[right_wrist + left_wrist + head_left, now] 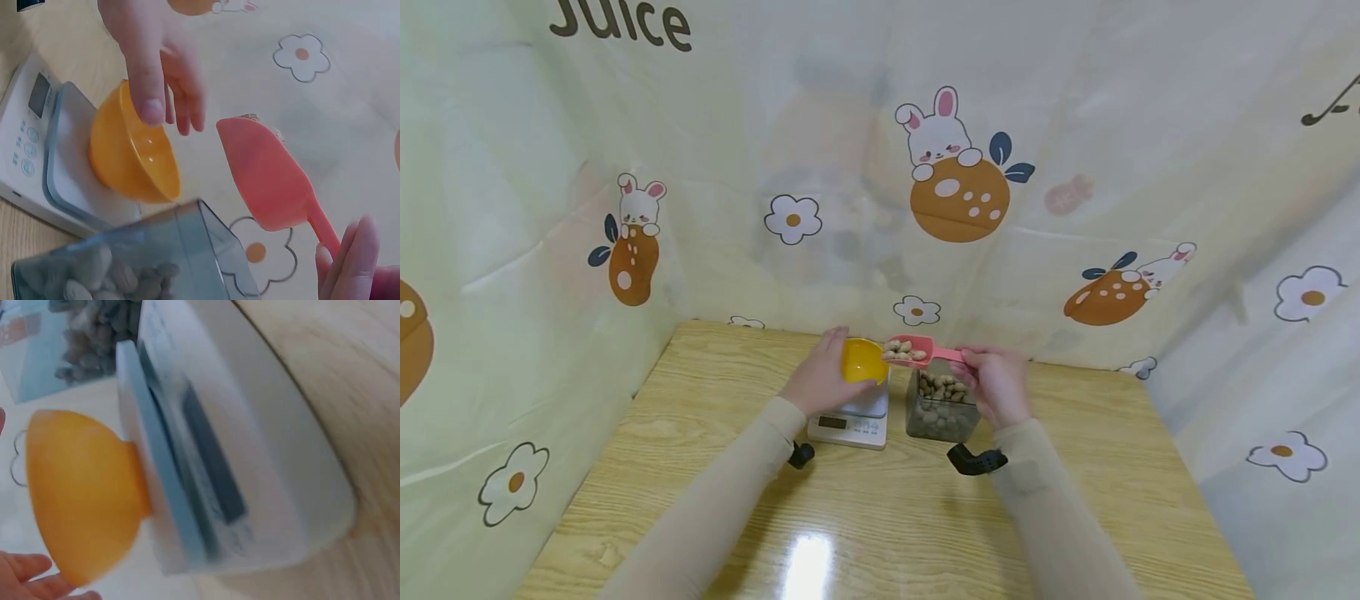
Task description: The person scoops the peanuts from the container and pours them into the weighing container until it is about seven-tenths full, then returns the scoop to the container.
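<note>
A pink scoop (947, 354) with peanuts (901, 351) in it is held by its handle in my right hand (1000, 383), just right of the yellow bowl (863, 363). The bowl stands on a white kitchen scale (262, 450), and its inside looks bare in the head view. My left hand (822, 377) is at the bowl's left side, thumb and fingers extended around its rim. In the right wrist view the left thumb overlaps the rim; whether it presses there I cannot tell. The scoop's underside (265, 175) hides most of its load from that view.
A clear grey box (942, 423) holding more peanuts (128, 278) stands right of the scale, beneath the scoop and right hand. A patterned curtain (850, 275) hangs behind the wooden table (880, 517).
</note>
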### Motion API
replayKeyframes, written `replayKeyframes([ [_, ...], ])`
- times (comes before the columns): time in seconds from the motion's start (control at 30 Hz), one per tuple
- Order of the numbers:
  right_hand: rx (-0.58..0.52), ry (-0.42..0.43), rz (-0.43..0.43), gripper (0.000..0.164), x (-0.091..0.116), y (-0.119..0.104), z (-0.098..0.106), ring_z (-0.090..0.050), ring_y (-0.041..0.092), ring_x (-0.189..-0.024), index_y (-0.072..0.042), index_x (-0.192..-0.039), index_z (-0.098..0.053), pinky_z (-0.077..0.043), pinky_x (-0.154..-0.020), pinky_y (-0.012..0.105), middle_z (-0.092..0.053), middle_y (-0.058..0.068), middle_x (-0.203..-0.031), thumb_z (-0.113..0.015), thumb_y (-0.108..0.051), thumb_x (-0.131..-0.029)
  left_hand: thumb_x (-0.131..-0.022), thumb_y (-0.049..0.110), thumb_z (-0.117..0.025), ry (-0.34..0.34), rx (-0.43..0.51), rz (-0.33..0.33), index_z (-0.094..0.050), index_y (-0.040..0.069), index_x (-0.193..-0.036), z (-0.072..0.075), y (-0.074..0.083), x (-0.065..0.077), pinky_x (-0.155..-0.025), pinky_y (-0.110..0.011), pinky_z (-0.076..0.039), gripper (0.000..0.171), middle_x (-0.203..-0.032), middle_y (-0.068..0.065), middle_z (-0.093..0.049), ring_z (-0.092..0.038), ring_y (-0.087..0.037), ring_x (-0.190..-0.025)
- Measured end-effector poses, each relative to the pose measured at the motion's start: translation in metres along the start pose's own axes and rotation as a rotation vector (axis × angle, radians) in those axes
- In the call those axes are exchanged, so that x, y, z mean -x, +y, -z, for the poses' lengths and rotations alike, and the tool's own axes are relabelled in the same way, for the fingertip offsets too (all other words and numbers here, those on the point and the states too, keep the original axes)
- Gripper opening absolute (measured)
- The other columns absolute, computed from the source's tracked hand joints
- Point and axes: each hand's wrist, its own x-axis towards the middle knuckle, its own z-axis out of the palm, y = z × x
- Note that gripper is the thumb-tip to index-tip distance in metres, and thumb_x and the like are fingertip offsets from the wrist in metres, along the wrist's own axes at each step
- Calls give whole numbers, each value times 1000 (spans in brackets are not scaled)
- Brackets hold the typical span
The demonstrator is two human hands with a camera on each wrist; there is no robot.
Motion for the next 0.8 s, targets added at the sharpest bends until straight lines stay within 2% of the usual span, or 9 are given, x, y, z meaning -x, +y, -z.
replayKeyframes([
  [0.13, 11, 6, -3, 35, -3, 5, -11, -73, 6, -70, 11, -139, -64, -63, -71, 16, -73, 12, -105, -59, -5, -109, -86, 69, -77, -13, 30, 26, -24, 12, -171, 0, -9, 2, -118, -58, -52, 115, -177, -13, -32, -52, -38, -149],
  [0.33, 33, 23, 9, 32, -6, 12, -25, -75, 7, -73, 12, -135, -65, -65, -75, 18, -70, 16, -112, -59, -4, -108, -86, 66, -80, -27, 37, 24, -26, 10, -170, 0, -15, 5, -117, -57, -53, 115, -172, -16, -38, -56, -36, -142],
  [0.47, 94, 40, 55, 30, -5, 16, -33, -75, 8, -71, 13, -131, -67, -65, -73, 19, -70, 24, -118, -59, -3, -108, -86, 66, -79, -34, 45, 24, -27, 9, -170, -3, -18, 5, -118, -53, -53, 115, -168, -16, -44, -59, -34, -137],
  [0.67, 183, 62, 130, 27, -3, 19, -41, -76, 7, -71, 13, -127, -71, -66, -74, 21, -68, 30, -126, -60, -3, -107, -87, 69, -77, -51, 53, 36, -25, 9, -171, -6, -20, 4, -122, -56, -49, 115, -171, -16, -40, -54, -36, -145],
  [0.8, 238, 65, 179, 26, -2, 19, -45, -79, 10, -73, 12, -125, -73, -67, -75, 23, -71, 32, -127, -60, -3, -107, -86, 70, -77, -43, 58, 33, -27, 9, -170, -6, -20, 3, -122, -55, -49, 116, -170, -16, -43, -55, -36, -144],
])
